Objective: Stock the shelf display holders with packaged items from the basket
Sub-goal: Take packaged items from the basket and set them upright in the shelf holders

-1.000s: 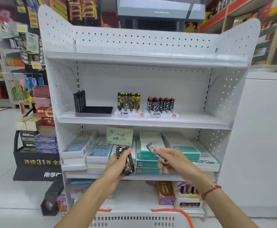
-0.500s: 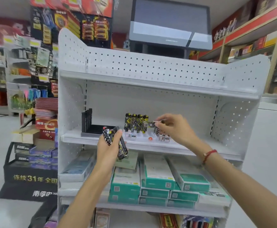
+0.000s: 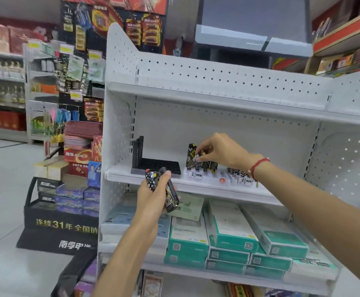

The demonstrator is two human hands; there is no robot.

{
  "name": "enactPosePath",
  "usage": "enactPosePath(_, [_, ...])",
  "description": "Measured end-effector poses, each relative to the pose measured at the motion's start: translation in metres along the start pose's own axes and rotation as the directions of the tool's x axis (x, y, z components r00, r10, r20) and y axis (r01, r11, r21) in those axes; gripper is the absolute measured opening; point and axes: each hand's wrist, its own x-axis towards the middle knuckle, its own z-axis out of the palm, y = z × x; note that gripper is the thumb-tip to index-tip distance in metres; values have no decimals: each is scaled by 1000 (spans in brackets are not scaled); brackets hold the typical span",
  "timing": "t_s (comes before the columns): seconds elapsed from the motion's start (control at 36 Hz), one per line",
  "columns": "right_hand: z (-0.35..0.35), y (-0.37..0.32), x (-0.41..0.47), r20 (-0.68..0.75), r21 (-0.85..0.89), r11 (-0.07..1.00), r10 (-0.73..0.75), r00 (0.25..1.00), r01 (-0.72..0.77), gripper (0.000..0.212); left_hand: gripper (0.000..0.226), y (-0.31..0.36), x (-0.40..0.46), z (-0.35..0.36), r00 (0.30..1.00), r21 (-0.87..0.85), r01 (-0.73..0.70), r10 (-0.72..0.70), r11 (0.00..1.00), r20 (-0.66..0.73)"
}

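Observation:
My left hand grips a bundle of black patterned packaged items in front of the middle shelf's edge. My right hand pinches one small patterned item over the left white display holder, among the black-and-yellow items standing in it. A second white holder to the right carries dark patterned items, partly hidden by my right wrist. The basket is out of view.
An empty black rack sits at the left of the white middle shelf. Green-and-white boxes fill the shelf below. Perforated side panels bound the unit. A black battery display stand is on the floor at left.
Both hands rose from the lower shelf to the middle shelf. My right hand carried its item from the right holder's side over to the left holder. The view tilted up, losing the basket.

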Motion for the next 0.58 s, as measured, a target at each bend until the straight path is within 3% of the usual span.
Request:
enactPosePath(0.22, [-30,-12,19,285,-83,996,62,957,-40,23,35,2,-1,4,1000,3,6,-6,1000,-2])
enactPosePath(0.31, [-33,-15,22,313,-96,994,85,946,-57,25,30,5,-1,6,1000,-4,-3,3,1000,11])
enactPosePath(0.39, [-24,-17,23,249,-72,995,80,965,-64,31,30,5,-1,6,1000,-25,-9,9,1000,21])
enactPosePath(0.47, [-11,-14,18,71,18,994,107,992,-109,41,30,5,-2,5,1000,-50,-11,12,999,25])
enactPosePath(0.58, [12,-7,2,-139,143,980,156,978,-136,31,25,6,-3,3,1000,-80,-7,9,997,22])
